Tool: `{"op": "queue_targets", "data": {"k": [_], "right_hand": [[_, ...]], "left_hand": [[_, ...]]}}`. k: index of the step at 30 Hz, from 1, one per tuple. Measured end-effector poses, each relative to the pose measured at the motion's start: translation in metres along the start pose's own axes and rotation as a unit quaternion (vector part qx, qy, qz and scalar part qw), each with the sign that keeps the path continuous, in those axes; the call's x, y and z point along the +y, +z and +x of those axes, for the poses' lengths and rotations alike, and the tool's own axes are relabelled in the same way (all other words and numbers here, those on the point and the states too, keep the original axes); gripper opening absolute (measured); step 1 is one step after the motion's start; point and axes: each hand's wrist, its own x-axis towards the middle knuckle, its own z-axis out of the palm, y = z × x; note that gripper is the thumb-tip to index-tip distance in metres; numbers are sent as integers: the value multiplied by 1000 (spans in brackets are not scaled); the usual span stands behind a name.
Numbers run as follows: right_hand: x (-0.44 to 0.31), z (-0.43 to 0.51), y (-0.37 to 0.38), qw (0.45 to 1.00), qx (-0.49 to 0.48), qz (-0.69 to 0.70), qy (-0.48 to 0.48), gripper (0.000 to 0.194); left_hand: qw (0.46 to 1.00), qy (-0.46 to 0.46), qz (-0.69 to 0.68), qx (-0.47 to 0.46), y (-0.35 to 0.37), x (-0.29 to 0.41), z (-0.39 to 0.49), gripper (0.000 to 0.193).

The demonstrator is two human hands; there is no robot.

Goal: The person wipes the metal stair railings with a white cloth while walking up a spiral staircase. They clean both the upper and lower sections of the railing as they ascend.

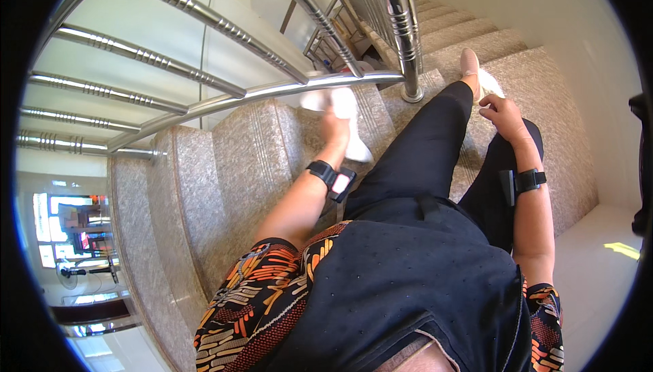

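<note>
My left hand (335,126), blurred, grips a white cloth (357,148). Cloth shows on both sides of the fingers, just below the bottom rail (275,91) of a stainless steel stair railing and over the granite steps (250,147). Whether the cloth touches the rail or a step I cannot tell. My right hand (505,117) is by my right knee, fingers loosely bent and apart, with nothing visible in it. Beyond its fingertips lies a pale cream thing (491,84), partly hidden, next to my beige slip-on shoe (469,62).
A thick steel newel post (403,25) stands on the landing, with slanting balusters (204,10) to its left. More stairs (459,30) continue beyond my feet. A smooth pale wall (602,117) runs along the right. At lower left, a room with a fan (69,272) is visible.
</note>
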Motion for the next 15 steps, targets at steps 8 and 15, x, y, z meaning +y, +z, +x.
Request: {"op": "queue_targets", "data": {"k": [8, 15], "right_hand": [[7, -1, -5, 998, -23, 54, 26, 26], [13, 8, -1, 998, -15, 63, 14, 25]], "left_hand": [[922, 260, 257, -127, 42, 2, -12, 51], [990, -97, 105, 3, -13, -31, 96, 39]]}}
